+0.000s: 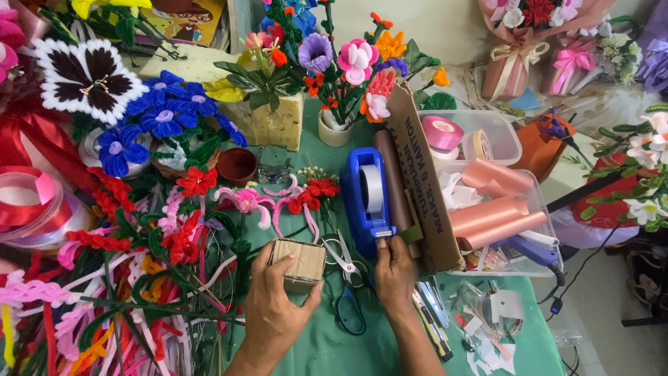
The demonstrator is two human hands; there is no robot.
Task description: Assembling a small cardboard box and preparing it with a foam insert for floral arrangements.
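left hand (273,299) around a small cardboard block (298,263), right hand (394,270) at the blue tape dispenser (367,198)

Blue tape dispenser (363,198), green tablecloth (327,345)

Small brown cardboard box (298,263), squarish, gripped at the fingertips of the left hand (273,306). Tall brown cardboard carton flap (422,182) with dark print, leaning just beyond the right hand's (394,273) fingers, touching the blue tape dispenser (367,202). Clear plastic bins (502,139) farther right of those fingers. Pink wrapped gift packages (536,63) with ribbon bows, far beyond the fingers, top right.
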